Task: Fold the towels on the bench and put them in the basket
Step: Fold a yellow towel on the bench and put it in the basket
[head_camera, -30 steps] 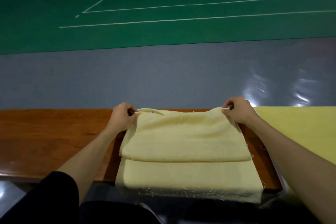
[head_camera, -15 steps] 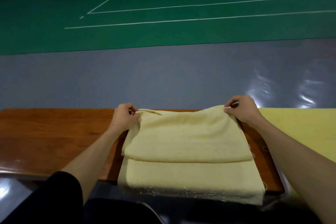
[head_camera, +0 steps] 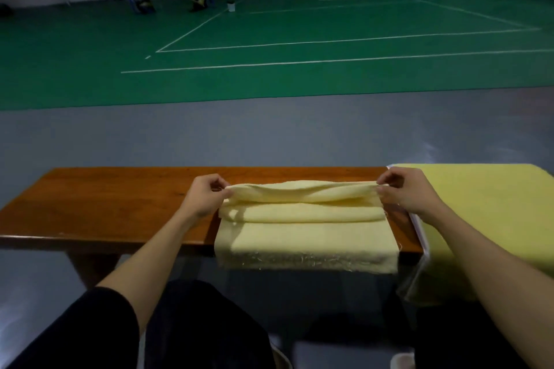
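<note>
- Head view, starting at the left: we see the glossy brown wood of the counter (head_camera: 114, 207) running across in front of us, with grey floor and a green court beyond it.
- Our left hand (head_camera: 207, 196) sits at the far left corner of the towel (head_camera: 302, 234). Its fingers (head_camera: 221, 186) are curled, and thumb and forefinger are clamped on the corner of the upper layer, holding it just above the wood.
- Between our two hands, the towel lies on the right half of the counter.
  - It is a pale cream yellow with a soft, slightly fuzzy surface.
  - The pinched upper layer is stretched from hand to hand and forms a raised, gently sagging ridge along the far side.
  - Below that ridge a rounded fold edge runs from left to right.
  - The bottom layer lies flat, and its near edge hangs over the front of the counter, with loose frayed threads along the hem.
- Our right hand (head_camera: 404, 193) holds the far right corner in the same way. Its fingers (head_camera: 386, 180) are bent, and thumb and forefinger are closed on the cloth at about the same height as the left hand.
- Just beside that hand, a brighter yellow sheet (head_camera: 485, 219) covers the counter's right end and drapes down its near side. We cannot tell whether it touches the towel.
</note>
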